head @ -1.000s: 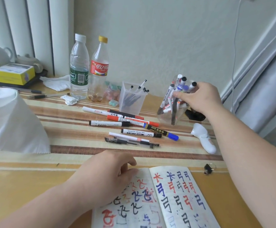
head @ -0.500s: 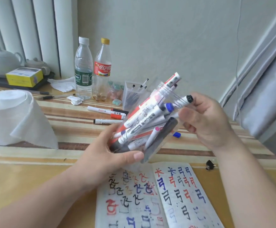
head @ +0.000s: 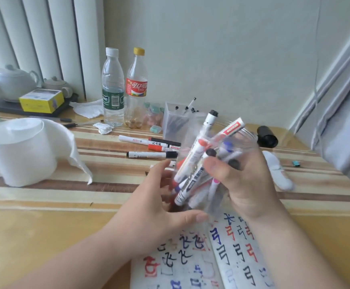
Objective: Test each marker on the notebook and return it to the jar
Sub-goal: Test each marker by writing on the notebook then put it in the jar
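Note:
A clear plastic jar crammed with several markers hangs tilted above the open notebook, mouth up and to the right. My left hand cups the jar's base, thumb underneath. My right hand wraps the jar's upper side, its thumb lying across the markers near the mouth. The notebook pages carry red, blue and black test marks. More loose markers lie on the striped tablecloth behind the jar; part of that group is hidden by the jar and my hands.
A paper roll stands at left. At the back are a water bottle, a cola bottle, a square clear pen holder, a teapot and a yellow box. A black object and a white one lie at right.
My right hand carried the jar from the table's right side to above the notebook. My left hand left the page and took the jar's base. The jar now tilts less steeply.

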